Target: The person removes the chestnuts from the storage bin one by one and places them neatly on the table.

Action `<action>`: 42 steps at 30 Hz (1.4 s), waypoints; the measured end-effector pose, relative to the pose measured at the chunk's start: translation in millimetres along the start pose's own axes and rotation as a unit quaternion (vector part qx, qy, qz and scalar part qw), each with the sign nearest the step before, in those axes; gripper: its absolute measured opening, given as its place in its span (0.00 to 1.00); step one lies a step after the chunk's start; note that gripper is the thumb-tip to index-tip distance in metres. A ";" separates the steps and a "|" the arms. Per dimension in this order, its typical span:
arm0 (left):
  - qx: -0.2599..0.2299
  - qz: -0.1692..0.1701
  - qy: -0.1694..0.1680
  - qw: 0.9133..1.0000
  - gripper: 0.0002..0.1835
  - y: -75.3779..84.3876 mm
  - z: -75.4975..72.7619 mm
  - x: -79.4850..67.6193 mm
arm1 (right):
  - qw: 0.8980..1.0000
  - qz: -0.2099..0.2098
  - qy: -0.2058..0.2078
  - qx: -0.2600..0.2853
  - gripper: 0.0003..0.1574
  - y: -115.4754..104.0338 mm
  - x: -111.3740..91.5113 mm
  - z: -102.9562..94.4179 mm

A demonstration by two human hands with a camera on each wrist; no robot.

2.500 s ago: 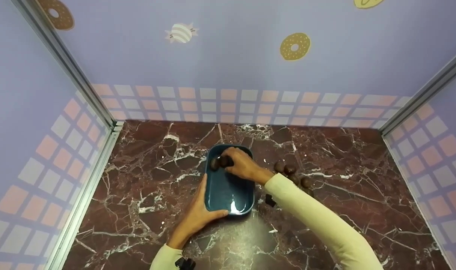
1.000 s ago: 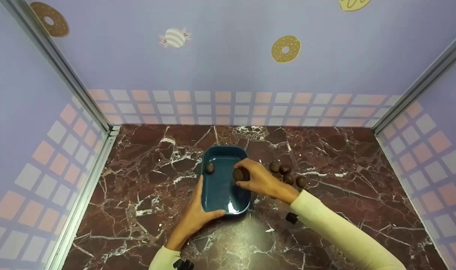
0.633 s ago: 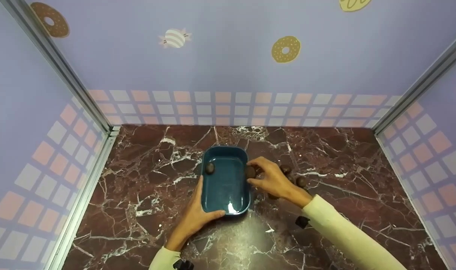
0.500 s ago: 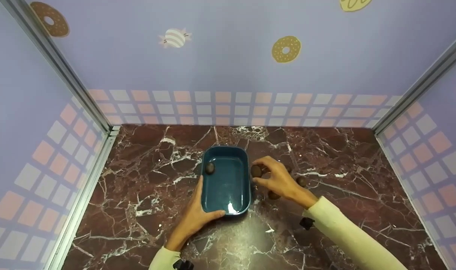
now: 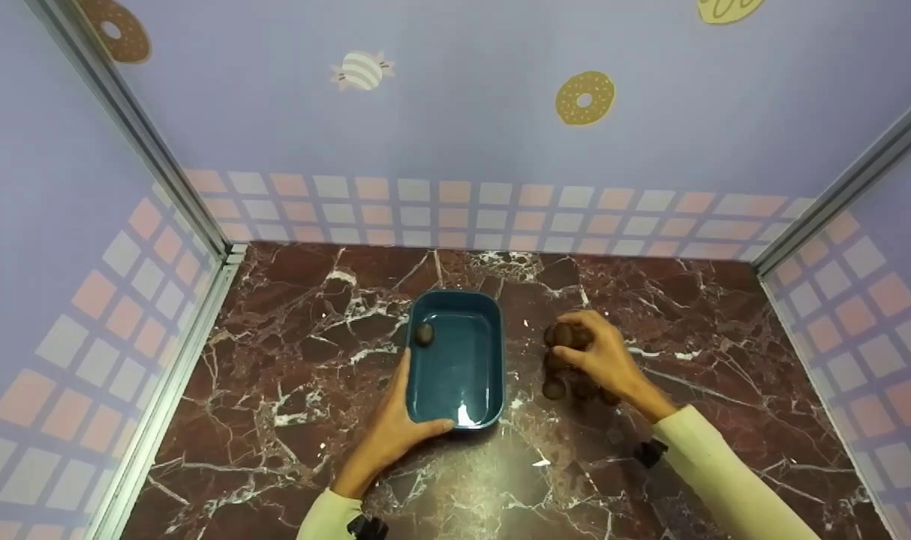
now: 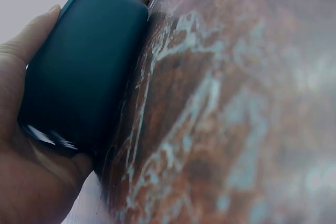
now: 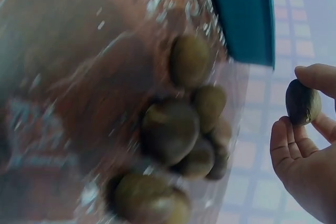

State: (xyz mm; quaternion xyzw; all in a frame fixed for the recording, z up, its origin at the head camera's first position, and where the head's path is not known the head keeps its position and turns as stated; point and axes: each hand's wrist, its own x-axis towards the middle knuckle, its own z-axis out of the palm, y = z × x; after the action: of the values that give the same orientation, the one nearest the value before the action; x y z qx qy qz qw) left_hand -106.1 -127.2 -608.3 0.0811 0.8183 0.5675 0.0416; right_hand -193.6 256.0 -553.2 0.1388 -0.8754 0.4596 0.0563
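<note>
A deep blue-green baking dish stands on the marbled table. One brown egg-shaped fruit lies inside it, by the left wall. My left hand holds the dish at its near left corner, thumb along the front rim and fingers against the left side; the left wrist view shows the dish wall against the palm. Right of the dish, my right hand pinches another brown fruit between thumb and fingertips, just above a cluster of similar fruits. The hand partly hides the cluster in the head view.
Several fruits of the cluster, among them a near one, sit close together on the table. A patterned lilac wall rises behind, with side panels joined by metal rails.
My right hand has carried the pinched fruit out of the dish and rightward to the cluster. One fruit stays in the dish. The left hand keeps its hold on the dish.
</note>
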 end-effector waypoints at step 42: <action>0.010 0.005 -0.001 1.000 0.79 0.3 -1.1 0.8 | 0.994 0.081 0.059 -0.035 0.30 68.9 1.6 -33.0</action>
State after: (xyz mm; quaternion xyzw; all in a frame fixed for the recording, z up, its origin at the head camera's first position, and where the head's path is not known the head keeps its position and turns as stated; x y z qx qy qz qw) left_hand -107.1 -128.0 -607.6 0.0866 0.8233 0.5596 0.0390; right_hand -216.4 320.0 -588.3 0.0382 -0.8945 0.4391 0.0748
